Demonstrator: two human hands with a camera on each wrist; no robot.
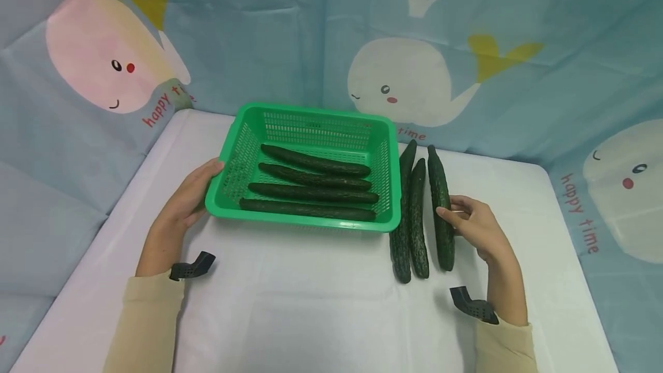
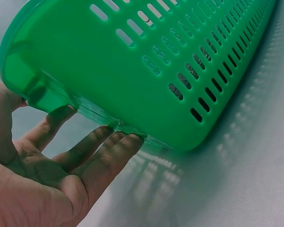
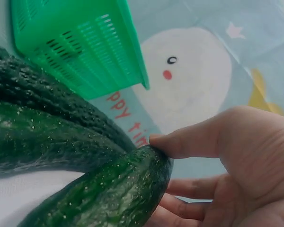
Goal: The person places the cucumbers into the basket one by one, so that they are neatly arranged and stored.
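A green plastic basket [image 1: 311, 222] stands on the white table, with several cucumbers [image 1: 311, 193] lying crosswise inside. My left hand [image 1: 193, 193] holds its left end. In the left wrist view the fingertips [image 2: 135, 139] touch the outer wall, and the thumb is at the rim, its tip hidden. To the right of the basket, my right hand [image 1: 476, 224] grips a long dark green cucumber [image 1: 441, 212] between thumb and fingers. That cucumber's near end fills the front of the right wrist view, with the thumb [image 3: 180, 143] on its tip.
Two more cucumbers, one [image 1: 401, 240] partly under the basket's right rim and one [image 1: 418, 217] beside it, lie left of the held one. A blue cloth [image 1: 248, 45] with printed whales hangs behind and beside the white table [image 1: 305, 304].
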